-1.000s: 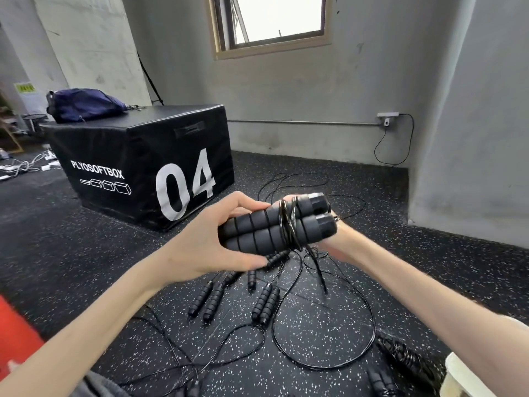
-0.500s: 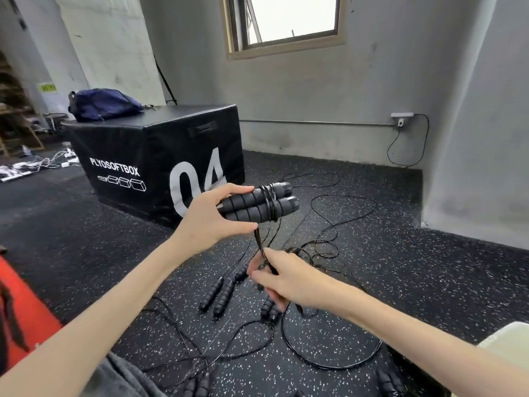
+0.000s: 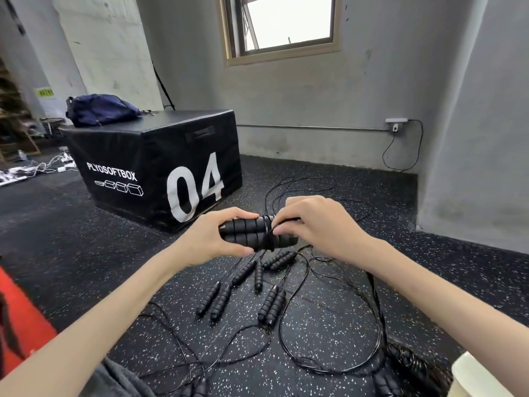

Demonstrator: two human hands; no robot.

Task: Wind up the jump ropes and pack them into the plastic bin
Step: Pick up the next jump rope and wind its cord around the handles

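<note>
Setting: a room with grey walls, seen from a camera worn on the person's head, looking down over two bare forearms to a black rubber floor with white speckles (image 3: 329,316).
Held item: a pair of black ribbed foam jump-rope handles (image 3: 254,234), lying side by side and level, with thin black cord wound around their middle.
Left hand: the left hand (image 3: 211,239) grips the left end of the handle pair, thumb beneath and fingers curled over the top.
Right hand: the right hand (image 3: 317,224) is closed over the right end of the handles, its fingertips pinching at the wound cord.
Hands together: both hands meet on the same bundle, held up above the floor.
Loose ropes: several more black jump ropes (image 3: 243,293) lie on the floor directly below the hands, handles in pairs, thin cords looping toward the wall and toward the person.
Wound bundle: a dark coiled rope bundle (image 3: 412,365) lies at lower right, just beside a pale cream plastic bin (image 3: 481,379) of which only a corner shows at the frame edge.
Background: a black padded box marked "PLYOSOFTBOX 04" (image 3: 160,170) stands on the floor at left, with a dark blue bag (image 3: 100,110) on top.
Wall: a window (image 3: 286,24) sits high above.
</note>
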